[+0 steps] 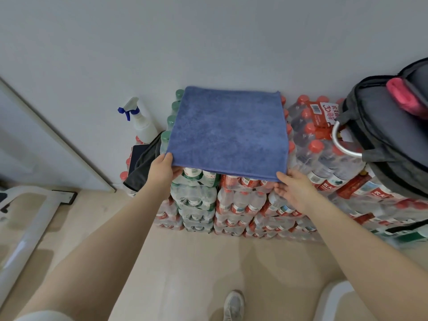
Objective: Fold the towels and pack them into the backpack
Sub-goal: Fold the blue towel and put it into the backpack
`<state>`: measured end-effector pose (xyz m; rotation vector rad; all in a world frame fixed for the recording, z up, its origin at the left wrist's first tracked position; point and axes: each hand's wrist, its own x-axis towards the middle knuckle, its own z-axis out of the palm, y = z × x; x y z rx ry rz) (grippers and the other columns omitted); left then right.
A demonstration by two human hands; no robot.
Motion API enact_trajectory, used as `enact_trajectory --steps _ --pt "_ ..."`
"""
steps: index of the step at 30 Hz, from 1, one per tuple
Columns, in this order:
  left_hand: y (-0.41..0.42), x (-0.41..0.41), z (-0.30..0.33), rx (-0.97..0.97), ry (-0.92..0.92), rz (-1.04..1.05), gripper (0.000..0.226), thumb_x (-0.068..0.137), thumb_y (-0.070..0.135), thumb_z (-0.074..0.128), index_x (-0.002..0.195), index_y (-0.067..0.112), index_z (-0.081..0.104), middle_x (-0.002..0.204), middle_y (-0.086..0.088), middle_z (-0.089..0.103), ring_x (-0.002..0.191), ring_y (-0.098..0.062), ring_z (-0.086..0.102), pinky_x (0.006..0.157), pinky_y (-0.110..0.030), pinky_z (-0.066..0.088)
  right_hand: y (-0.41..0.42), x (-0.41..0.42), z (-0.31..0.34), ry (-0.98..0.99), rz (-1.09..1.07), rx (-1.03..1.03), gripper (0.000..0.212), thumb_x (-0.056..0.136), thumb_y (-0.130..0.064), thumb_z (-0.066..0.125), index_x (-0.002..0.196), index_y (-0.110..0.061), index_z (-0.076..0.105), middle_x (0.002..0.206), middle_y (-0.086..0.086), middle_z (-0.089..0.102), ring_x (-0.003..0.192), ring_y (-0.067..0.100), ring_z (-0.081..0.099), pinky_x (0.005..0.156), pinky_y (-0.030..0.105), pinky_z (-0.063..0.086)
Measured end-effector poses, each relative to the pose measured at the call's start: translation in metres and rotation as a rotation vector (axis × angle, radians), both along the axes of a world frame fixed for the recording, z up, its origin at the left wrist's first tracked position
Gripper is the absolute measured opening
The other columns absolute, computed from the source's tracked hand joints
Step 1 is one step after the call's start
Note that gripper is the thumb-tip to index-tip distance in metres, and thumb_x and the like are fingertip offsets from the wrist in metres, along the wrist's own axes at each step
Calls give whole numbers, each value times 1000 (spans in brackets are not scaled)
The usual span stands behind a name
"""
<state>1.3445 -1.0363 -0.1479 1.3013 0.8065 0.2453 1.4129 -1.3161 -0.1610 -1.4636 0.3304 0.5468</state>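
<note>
The blue towel was seen to be matt, napped cloth with a stitched hem. The backpack was made of matt grey woven fabric, and a fuzzy pink towel was lodged in its opening. The bottle packs were wrapped in glossy, crinkled clear plastic film. The spray bottle was of translucent smooth plastic.

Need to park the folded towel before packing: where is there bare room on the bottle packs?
Little. The blue towel covers the middle packs, the backpack the right ones. Bare red-capped tops lie between them; the left edge is crowded by spray bottle and dark cloth.
</note>
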Motion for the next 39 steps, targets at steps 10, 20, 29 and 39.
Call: enact_trajectory --steps 10,20,29,39 --pt "-3 -13 35 337 3 -1 16 94 9 34 103 8 47 75 -8 54 51 -18 52 51 -26 49 -16 -11 52 -81 56 -54 12 94 -4 47 90 -12 55 84 2 56 72 14 51 65 25 43" --pt "-10 -36 69 210 -313 -228 38 76 -15 40 97 12 58 82 -2 59 73 -12 56 68 -16 44 -30 -11 74 -518 -59 -103 31 89 1 46 96 -29 53 95 2 56 63 14 49 58 23 43" --pt "-2 3 65 717 -148 -161 19 90 18 55 72 15 57 64 3 47 58 -11 41 54 -22 33 -23 30 86 -357 97 -45 20 94 -7 43 88 -19 58 89 2 67 80 14 67 63 27 51" --pt "39 104 67 560 -84 -229 26 90 19 54 68 4 56 63 -4 42 63 -16 37 57 -29 29 10 128 83 -527 51 -470 8 89 -9 55 88 -5 62 77 5 59 69 14 51 62 29 38"
